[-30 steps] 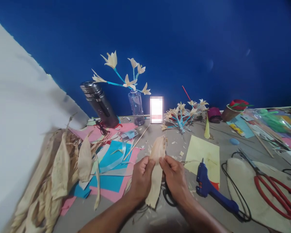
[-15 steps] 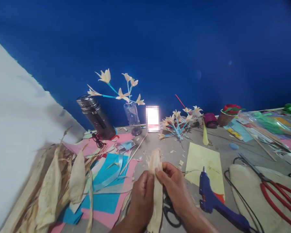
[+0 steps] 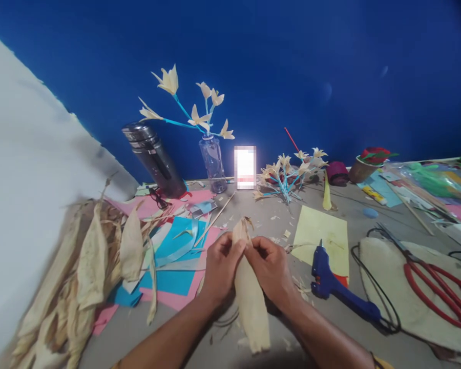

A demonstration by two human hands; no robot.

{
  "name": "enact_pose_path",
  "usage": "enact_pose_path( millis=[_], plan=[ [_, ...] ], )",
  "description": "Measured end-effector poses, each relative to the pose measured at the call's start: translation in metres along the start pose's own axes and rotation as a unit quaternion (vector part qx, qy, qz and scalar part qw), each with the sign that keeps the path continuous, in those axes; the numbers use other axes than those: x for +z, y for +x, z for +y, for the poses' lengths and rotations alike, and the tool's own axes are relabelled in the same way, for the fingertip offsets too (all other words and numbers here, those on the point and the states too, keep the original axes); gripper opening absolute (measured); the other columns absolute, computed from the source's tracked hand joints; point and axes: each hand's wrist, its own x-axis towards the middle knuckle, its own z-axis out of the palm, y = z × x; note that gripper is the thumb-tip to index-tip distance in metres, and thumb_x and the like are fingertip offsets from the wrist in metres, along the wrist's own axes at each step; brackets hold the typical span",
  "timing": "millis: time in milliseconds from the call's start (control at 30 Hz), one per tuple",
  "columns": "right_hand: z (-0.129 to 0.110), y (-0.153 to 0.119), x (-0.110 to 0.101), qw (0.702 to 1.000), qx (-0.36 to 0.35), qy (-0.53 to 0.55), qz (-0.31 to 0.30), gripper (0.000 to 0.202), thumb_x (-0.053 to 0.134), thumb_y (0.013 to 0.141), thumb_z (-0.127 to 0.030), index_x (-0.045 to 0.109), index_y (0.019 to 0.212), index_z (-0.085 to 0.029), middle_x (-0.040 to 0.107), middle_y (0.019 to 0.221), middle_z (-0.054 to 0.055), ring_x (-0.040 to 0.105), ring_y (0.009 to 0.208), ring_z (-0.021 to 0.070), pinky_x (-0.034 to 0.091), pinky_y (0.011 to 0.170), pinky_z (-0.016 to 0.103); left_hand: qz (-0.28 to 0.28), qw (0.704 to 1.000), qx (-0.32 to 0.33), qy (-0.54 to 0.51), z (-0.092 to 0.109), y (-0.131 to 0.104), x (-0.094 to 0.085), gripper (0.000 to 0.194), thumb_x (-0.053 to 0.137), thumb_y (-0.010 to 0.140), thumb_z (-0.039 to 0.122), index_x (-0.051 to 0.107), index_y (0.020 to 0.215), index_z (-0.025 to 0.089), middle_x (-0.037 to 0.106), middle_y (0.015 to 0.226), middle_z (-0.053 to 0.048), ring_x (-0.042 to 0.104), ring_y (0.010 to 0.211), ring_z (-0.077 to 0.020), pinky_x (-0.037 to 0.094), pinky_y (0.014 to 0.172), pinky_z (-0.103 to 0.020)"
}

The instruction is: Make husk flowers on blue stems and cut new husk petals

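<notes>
A long, pale corn husk [image 3: 252, 302] hangs between my hands in the middle of the head view, its narrow dark-tipped end uppermost and its broad end toward me. My left hand [image 3: 223, 264] grips its left edge near the top, thumb on the front. On the opposite edge my right hand [image 3: 271, 261] pinches it, the two thumbs almost meeting. Fingers behind the husk are partly hidden. A blue glue gun [image 3: 330, 287] lies to the right of my right hand, on the grey table near a pale yellow sheet [image 3: 318, 233].
Dried husks [image 3: 90, 266] are heaped at left beside blue paper [image 3: 172, 282]. Husk flowers stand in a clear bottle [image 3: 214, 164] near a dark flask [image 3: 153, 159]; more flowers [image 3: 286, 174] lie at back. Red-handled scissors [image 3: 432, 287] rest at right.
The husk has been turned, with a dark tip now at its top and its broad end below. Both hands now pinch it near the top. The view has tilted down.
</notes>
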Motion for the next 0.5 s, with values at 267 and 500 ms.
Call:
enact_pose_path(
  millis=[267,500],
  plan=[
    [-0.001,-0.003,0.003,0.997,0.009,-0.065,-0.051,0.028,0.057,0.082,-0.041,0.056,0.064,-0.019,0.047,0.055,-0.004,0.039,0.052,0.0116,0.03,0.048,0.024,0.013,0.962,-0.129,-0.239,0.004,0.013,-0.006,0.026,0.082,0.061,0.029,0.06,0.066,0.016,0.058,0.06,0.003,0.051,0.052,-0.01,0.041,0.053,-0.023],
    [-0.002,-0.003,0.004,0.994,-0.007,-0.088,-0.071,0.027,0.055,0.083,-0.039,0.058,0.067,-0.018,0.053,0.058,-0.003,0.045,0.054,0.0121,0.033,0.051,0.023,0.034,0.961,-0.121,-0.246,0.004,0.023,-0.012,0.021,0.081,0.06,0.024,0.062,0.064,0.015,0.06,0.059,0.002,0.053,0.053,-0.0096,0.042,0.054,-0.022]
  ],
)
